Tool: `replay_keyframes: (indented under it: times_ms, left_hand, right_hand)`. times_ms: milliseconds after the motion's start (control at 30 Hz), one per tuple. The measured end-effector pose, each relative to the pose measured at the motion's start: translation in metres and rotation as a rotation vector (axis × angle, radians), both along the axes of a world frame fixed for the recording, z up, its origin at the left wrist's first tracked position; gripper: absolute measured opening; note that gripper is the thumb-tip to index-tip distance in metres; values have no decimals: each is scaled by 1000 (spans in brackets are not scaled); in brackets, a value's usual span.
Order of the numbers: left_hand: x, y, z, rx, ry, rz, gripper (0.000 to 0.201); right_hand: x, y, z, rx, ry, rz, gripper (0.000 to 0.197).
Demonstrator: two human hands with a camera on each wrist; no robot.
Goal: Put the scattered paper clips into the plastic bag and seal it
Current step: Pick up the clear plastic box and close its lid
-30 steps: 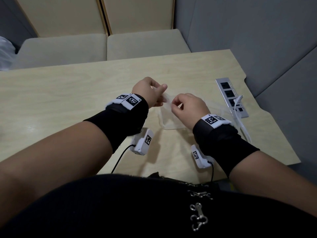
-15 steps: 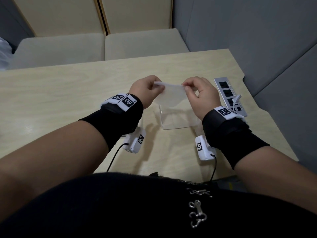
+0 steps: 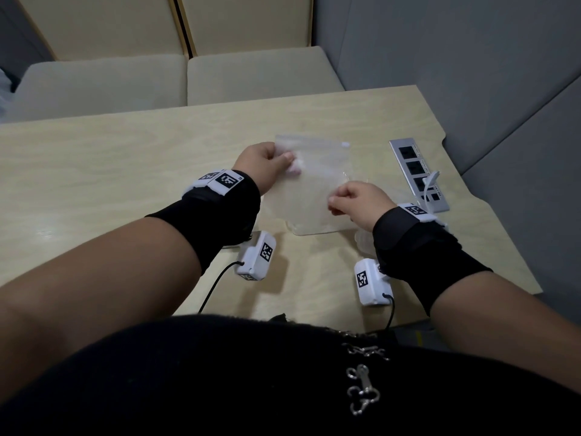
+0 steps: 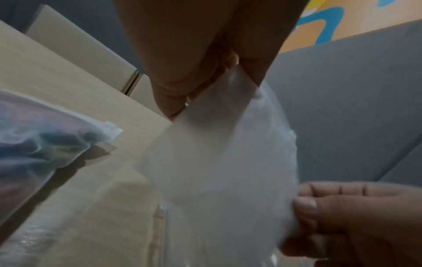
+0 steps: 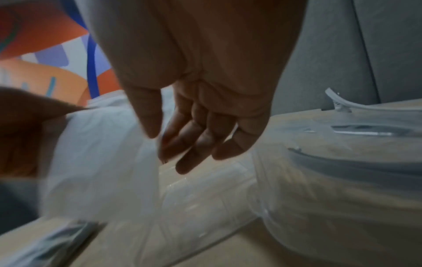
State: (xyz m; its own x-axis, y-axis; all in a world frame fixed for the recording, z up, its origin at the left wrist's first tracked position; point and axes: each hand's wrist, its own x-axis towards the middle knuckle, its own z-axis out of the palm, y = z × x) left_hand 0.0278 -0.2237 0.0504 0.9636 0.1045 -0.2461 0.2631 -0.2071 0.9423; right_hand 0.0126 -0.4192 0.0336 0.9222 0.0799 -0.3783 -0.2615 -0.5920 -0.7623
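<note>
A frosted, translucent plastic bag with a zip strip along its far edge hangs just above the table. My left hand pinches its upper left corner, and the left wrist view shows the thumb and fingers closed on the bag. At the bag's lower right edge my right hand pinches it between thumb and fingers. I can make out no loose paper clips. A second frosted bag with blurred coloured contents lies on the table, seen only from the left wrist.
A clear plastic box lies on the wooden table under the held bag, with another clear container by my right wrist. A silver socket strip with a white cable sits at the right. Beige seats stand beyond the table.
The bag was stretched level between both hands by its top edge. It now faces me, with my left hand on the upper left corner and my right hand lower on the right edge.
</note>
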Motion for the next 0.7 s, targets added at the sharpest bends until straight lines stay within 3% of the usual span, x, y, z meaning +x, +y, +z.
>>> replay_keyframes:
  times_ms: [67,200,300,367,500,700]
  left_hand:
    - [1,-1,0,12,70,-19,22]
    - [-4,-2,-9,278,191,-104,54]
    - [-15,-5,-17,545,101,-233,55]
    - [-22,-7,-22,744,-8,-378,53]
    - [-35,-12,-27,1080,-67,-752,52]
    - [-44,-21,-28,1183,10,-902,53]
  right_hand:
    - [2,-1,-7,-64,-28,-44,24]
    - [10,-5,-8,-201,-1,-156,17]
    - [11,-7,-6,-438,14,-39,11]
    - [13,-6,-4,-563,4,42,20]
    - [19,-1,-3,-637,37,143,20]
    - [18,-4,-4,-598,-17,73,31]
